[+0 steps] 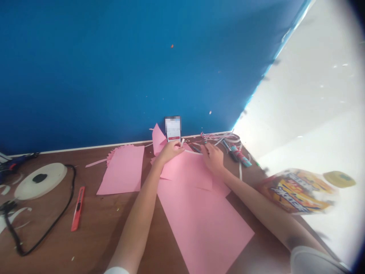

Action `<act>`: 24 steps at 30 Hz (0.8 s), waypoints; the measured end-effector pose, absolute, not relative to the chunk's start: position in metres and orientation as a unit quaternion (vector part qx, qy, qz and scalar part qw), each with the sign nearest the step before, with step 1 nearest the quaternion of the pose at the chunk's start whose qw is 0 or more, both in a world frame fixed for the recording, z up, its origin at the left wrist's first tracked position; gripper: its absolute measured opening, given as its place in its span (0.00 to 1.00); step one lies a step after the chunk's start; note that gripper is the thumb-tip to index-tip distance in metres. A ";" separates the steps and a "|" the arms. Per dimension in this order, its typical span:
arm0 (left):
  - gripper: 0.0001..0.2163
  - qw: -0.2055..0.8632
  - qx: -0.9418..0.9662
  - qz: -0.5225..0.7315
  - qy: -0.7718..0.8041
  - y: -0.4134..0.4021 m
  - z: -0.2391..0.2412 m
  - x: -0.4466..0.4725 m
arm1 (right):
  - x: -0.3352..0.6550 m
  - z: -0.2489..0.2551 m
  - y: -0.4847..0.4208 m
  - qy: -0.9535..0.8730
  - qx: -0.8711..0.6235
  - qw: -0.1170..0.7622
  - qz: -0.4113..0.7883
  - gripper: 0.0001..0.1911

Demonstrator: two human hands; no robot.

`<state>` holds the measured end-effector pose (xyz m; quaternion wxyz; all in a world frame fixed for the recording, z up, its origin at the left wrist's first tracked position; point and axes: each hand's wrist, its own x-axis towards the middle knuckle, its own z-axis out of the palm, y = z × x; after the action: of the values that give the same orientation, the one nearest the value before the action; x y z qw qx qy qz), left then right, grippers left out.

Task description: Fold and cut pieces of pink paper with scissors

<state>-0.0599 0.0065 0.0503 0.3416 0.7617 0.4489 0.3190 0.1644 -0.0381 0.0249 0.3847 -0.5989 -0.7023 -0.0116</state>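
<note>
Both my arms reach forward over a brown table (pixel 108 224). My left hand (pixel 169 151) is closed, pinching one end of a thin white strip (pixel 194 152) near the far edge. My right hand (pixel 212 156) rests on a pink sheet (pixel 188 169), its fingers curled at the strip's other end. A larger pink sheet (pixel 203 222) lies nearer to me, under my forearms. A phone (pixel 173 129) leans against the blue wall (pixel 128 68) just beyond my hands.
A pink sheet stack (pixel 122 169) lies to the left, a red utility knife (pixel 78 208) beside it. A white round disc (pixel 40 180) and black cable (pixel 48 228) sit far left. Markers (pixel 239 154) and paper strips (pixel 225 136) lie right, with a colourful snack bag (pixel 299 190).
</note>
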 end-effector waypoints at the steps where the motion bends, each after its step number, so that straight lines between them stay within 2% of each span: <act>1: 0.10 0.347 0.762 0.320 0.443 0.006 0.052 -0.060 | 0.168 0.029 -0.034 -0.699 -0.590 0.404 -0.004 0.10; 4: 0.10 0.376 0.763 0.312 0.423 0.004 0.057 -0.061 | 0.173 0.034 -0.026 -0.698 -0.567 0.436 0.032 0.13; 7: 0.10 0.390 0.769 0.304 0.404 0.000 0.062 -0.060 | 0.167 0.031 -0.026 -0.730 -0.534 0.410 0.117 0.09; 9: 0.10 0.397 0.774 0.305 0.388 -0.002 0.065 -0.058 | 0.158 0.027 -0.030 -0.750 -0.514 0.384 0.158 0.10; 13: 0.10 0.413 0.778 0.309 0.360 -0.003 0.064 -0.051 | 0.144 0.025 -0.040 -0.773 -0.502 0.343 0.179 0.10; 24: 0.10 0.430 0.765 0.325 0.353 0.004 0.054 -0.055 | 0.142 0.027 -0.046 -0.754 -0.499 0.343 0.256 0.11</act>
<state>-0.0546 0.0040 0.0544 0.4296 0.7650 0.3528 0.3251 0.1419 -0.0456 0.0271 0.3430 -0.4988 -0.7535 0.2564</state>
